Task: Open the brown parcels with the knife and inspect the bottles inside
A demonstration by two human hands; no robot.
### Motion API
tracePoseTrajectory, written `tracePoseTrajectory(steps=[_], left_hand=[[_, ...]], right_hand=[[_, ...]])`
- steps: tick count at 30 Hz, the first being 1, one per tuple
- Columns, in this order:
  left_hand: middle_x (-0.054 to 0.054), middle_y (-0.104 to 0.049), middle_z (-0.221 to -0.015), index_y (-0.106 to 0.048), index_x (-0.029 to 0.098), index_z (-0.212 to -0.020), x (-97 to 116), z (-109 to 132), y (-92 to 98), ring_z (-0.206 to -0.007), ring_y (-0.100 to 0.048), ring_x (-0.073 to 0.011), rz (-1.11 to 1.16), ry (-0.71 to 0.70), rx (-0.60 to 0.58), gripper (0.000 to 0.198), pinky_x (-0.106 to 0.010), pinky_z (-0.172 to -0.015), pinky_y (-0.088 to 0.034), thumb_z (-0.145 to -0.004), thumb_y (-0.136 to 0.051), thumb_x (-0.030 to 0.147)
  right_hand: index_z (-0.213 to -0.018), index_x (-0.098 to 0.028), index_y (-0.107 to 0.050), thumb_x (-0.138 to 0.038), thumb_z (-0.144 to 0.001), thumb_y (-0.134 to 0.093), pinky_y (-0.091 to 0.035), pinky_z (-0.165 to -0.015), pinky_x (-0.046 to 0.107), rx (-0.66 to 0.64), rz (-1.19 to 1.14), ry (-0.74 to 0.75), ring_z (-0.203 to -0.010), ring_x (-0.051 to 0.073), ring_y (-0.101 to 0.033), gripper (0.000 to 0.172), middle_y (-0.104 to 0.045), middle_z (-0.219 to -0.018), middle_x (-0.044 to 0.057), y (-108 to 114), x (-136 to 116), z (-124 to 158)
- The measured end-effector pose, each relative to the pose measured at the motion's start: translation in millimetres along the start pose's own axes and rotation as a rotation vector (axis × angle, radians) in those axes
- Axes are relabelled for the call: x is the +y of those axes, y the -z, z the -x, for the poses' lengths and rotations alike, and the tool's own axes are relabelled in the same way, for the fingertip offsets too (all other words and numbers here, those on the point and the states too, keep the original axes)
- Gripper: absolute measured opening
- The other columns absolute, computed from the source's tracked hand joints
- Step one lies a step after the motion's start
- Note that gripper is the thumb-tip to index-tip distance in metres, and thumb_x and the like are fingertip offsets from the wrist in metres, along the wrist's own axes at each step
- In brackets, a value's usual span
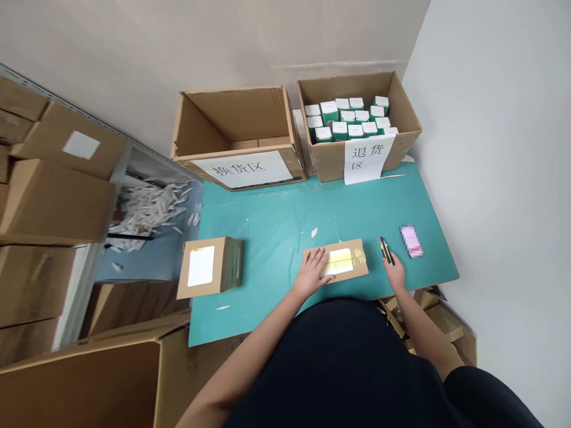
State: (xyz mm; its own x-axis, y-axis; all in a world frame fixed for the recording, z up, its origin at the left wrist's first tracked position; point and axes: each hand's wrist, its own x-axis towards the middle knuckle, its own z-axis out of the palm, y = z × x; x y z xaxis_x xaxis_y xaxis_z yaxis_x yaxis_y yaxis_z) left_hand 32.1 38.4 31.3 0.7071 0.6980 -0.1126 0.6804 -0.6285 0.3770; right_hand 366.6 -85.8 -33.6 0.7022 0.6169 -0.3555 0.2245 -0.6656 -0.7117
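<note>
My left hand (314,272) lies flat with its fingers spread on the left end of a small cardboard parcel (354,264), which has clear tape and a pale yellow label across its top. My right hand (394,270) grips a black-and-yellow utility knife (386,249) just right of the parcel, not touching it. Beyond the knife lies a phone with a pink, blurred surface (411,241). Another cardboard parcel (209,267) with a white label sits at the left of the teal work mat (276,238).
At the mat's far edge stand an open carton with a 换货区 sign (236,119) and an open carton with a 退货区 sign (357,89), the latter holding several green-and-white boxes. Stacked cartons and a bin of white packets lie left; walls stand behind and right.
</note>
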Motion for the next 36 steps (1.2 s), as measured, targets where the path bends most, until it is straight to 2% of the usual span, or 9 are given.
tracePoseTrajectory(steps=[7,14,18,20,22,25,29,33,36], left_hand=[[-0.016,-0.041,-0.16,-0.038,0.02,-0.155,-22,-5,21.1,-0.151,-0.032,-0.0344,-0.004,0.169,-0.055,0.075,-0.055,-0.125,-0.018,-0.091,-0.061,0.051],[-0.014,-0.06,-0.138,-0.046,0.021,-0.147,-33,-13,27.3,-0.128,-0.053,-0.0333,0.085,0.165,-0.06,0.073,-0.049,-0.112,-0.04,-0.085,-0.07,0.052],[-0.014,-0.061,-0.131,-0.05,0.022,-0.143,-34,-13,25.8,-0.123,-0.055,-0.0331,0.104,0.207,-0.031,0.07,-0.048,-0.108,-0.044,-0.084,-0.071,0.054],[-0.013,-0.061,-0.13,-0.052,0.022,-0.14,-33,-11,25.5,-0.122,-0.055,-0.0331,0.115,0.229,-0.016,0.069,-0.048,-0.106,-0.045,-0.083,-0.072,0.054],[-0.013,-0.061,-0.128,-0.053,0.022,-0.138,-30,-10,25.5,-0.121,-0.055,-0.033,0.123,0.259,0.004,0.067,-0.047,-0.106,-0.046,-0.082,-0.073,0.055],[-0.013,-0.061,-0.125,-0.054,0.021,-0.134,-24,-8,25.5,-0.119,-0.056,-0.0326,0.141,0.336,0.025,0.065,-0.046,-0.104,-0.047,-0.082,-0.072,0.055],[-0.013,-0.061,-0.124,-0.051,0.02,-0.136,-12,-2,22.6,-0.116,-0.06,-0.0311,0.199,0.404,-0.008,0.063,-0.041,-0.096,-0.051,-0.085,-0.068,0.054],[-0.012,-0.062,-0.129,-0.04,0.022,-0.149,3,11,12.8,-0.107,-0.066,-0.028,0.297,0.389,-0.099,0.076,-0.037,-0.087,-0.054,-0.085,-0.067,0.052],[-0.01,-0.066,-0.123,-0.036,0.022,-0.154,15,19,5.1,-0.094,-0.07,-0.0229,0.41,0.345,-0.125,0.076,-0.034,-0.083,-0.057,-0.088,-0.064,0.049]], right_hand=[[-0.12,-0.013,-0.072,-0.041,-0.085,-0.051,-0.045,-0.093,0.04,0.158,0.309,0.088,-0.103,0.032,-0.06,0.049,-0.067,-0.11,0.018,-19,18,-30],[-0.131,-0.01,-0.065,-0.042,-0.09,-0.05,-0.04,-0.098,0.049,0.249,0.376,0.075,-0.117,0.038,-0.054,0.054,-0.06,-0.127,0.025,-22,5,-18],[-0.111,-0.017,-0.071,-0.054,-0.094,-0.041,-0.049,-0.094,0.045,-0.019,0.022,0.175,-0.109,0.033,-0.062,0.051,-0.07,-0.11,0.017,-19,-12,20],[-0.102,-0.02,-0.071,-0.062,-0.091,-0.045,-0.056,-0.077,0.042,-0.202,-0.202,0.017,-0.09,0.03,-0.068,0.051,-0.071,-0.093,0.012,-23,-19,45],[-0.11,-0.021,-0.068,-0.068,-0.086,-0.052,-0.059,-0.066,0.04,-0.314,-0.392,-0.177,-0.083,0.03,-0.07,0.055,-0.071,-0.087,0.009,-30,-28,68],[-0.135,-0.027,-0.057,-0.068,-0.084,-0.059,-0.063,-0.073,0.04,-0.345,-0.594,-0.275,-0.098,0.029,-0.072,0.066,-0.073,-0.103,0.009,-41,-49,85],[-0.154,-0.034,-0.039,-0.061,-0.088,-0.06,-0.061,-0.089,0.044,-0.318,-0.635,-0.148,-0.122,0.029,-0.064,0.074,-0.064,-0.138,0.009,-57,-89,71],[-0.15,-0.031,-0.048,-0.045,-0.087,-0.064,-0.05,-0.107,0.046,-0.402,-0.519,0.155,-0.131,0.028,-0.057,0.067,-0.058,-0.148,0.006,-73,-128,33],[-0.147,-0.03,-0.053,-0.033,-0.083,-0.066,-0.044,-0.113,0.045,-0.467,-0.332,0.274,-0.132,0.027,-0.057,0.065,-0.061,-0.145,0.003,-84,-148,4]])
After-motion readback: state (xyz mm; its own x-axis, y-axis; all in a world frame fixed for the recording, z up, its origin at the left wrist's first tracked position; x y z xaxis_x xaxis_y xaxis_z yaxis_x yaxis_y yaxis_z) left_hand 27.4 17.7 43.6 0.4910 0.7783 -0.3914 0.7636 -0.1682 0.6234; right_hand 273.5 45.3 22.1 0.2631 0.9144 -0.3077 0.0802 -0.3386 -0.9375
